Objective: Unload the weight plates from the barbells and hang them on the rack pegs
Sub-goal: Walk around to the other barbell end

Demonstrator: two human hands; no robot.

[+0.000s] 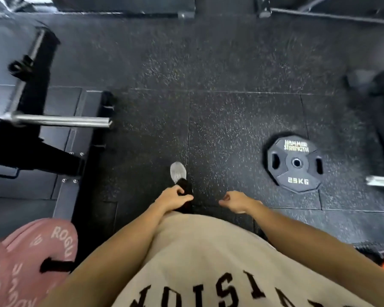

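Both arms hang forward, left hand (173,199) and right hand (236,201) loosely curled, holding nothing, the weight plate (294,163) flat on the floor beyond the right hand.

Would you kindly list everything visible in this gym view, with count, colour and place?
25 kg plate: one, black, flat on the floor, right of centre.
Bumper plates: at least two, pink, bottom left.
Barbell sleeve: one, chrome, bare, left.
Second bar end: one, chrome, right edge.
Rubber floor: black, speckled, throughout.
Shirt: one, beige, bottom centre.
Shoe: one, grey, centre.
Left hand: loosely curled, empty.
Right hand: loosely curled, empty.
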